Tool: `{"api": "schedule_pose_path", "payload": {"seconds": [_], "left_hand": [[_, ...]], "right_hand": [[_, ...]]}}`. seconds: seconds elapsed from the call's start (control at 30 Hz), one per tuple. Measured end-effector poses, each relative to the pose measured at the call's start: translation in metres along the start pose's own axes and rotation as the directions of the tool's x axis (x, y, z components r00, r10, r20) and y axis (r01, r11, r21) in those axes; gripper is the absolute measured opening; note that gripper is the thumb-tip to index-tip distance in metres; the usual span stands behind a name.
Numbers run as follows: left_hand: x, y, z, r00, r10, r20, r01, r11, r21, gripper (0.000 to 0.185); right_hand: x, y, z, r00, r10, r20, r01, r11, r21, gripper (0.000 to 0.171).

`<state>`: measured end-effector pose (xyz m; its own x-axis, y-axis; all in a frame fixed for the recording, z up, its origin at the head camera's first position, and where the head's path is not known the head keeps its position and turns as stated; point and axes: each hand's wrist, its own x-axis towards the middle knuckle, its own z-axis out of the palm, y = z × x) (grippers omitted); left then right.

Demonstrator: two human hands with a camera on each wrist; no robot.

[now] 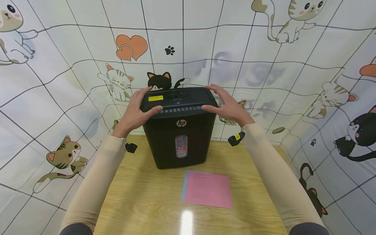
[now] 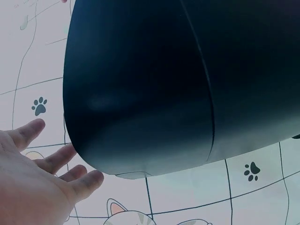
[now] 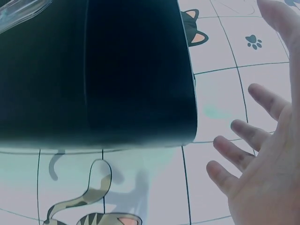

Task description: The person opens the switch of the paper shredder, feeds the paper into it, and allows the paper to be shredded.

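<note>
Black plastic paper shredder (image 1: 180, 130) standing on wooden table (image 1: 141, 195), left hand (image 1: 136, 111) and right hand (image 1: 227, 106) resting spread-fingered, ungripping, at its lid sides, pink paper sheet (image 1: 208, 189) lying in front

Black plastic paper shredder (image 1: 180, 130), box-shaped, standing upright at the far middle of the light wooden tabletop, its back near the cat-patterned backdrop. The front faces the camera and carries a white logo above a small clear vertical window showing multicoloured shreds inside. The wider top unit bears a yellow warning label at its left, a feed slot across the middle and a row of small white symbols along the front edge.
</note>
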<state>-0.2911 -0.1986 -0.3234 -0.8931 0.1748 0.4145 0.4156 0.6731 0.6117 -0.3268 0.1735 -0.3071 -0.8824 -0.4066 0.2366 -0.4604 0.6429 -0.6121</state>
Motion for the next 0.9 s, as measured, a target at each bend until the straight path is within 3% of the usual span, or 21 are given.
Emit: {"api": "schedule_pose_path", "payload": {"seconds": [0.23,0.47,0.63,0.77,0.9], "left_hand": [[-0.015,-0.003,0.008,0.998,0.046,-0.049,-0.046,0.999,-0.007,0.094],[-0.034,0.001,0.018,0.985,0.129,-0.117,-0.131,0.991,-0.014,0.1],[-0.044,0.009,0.026,0.966,0.206,-0.155,-0.214,0.976,-0.038,0.104],[-0.049,0.015,0.034,0.939,0.29,-0.183,-0.307,0.949,-0.071,0.107],[-0.055,0.019,0.045,0.923,0.346,-0.167,-0.369,0.92,-0.132,0.108]], "right_hand": [[-0.021,0.012,-0.002,1.0,0.0,-0.028,-0.001,1.0,-0.02,0.09],[-0.043,0.023,0.0,0.998,0.028,-0.058,-0.029,1.0,-0.006,0.094],[-0.058,0.032,0.003,0.996,0.037,-0.078,-0.038,0.999,-0.008,0.094],[-0.069,0.041,0.006,0.995,0.052,-0.09,-0.052,0.999,0.002,0.094],[-0.08,0.05,0.009,0.992,0.059,-0.108,-0.059,0.998,0.005,0.095]]}}
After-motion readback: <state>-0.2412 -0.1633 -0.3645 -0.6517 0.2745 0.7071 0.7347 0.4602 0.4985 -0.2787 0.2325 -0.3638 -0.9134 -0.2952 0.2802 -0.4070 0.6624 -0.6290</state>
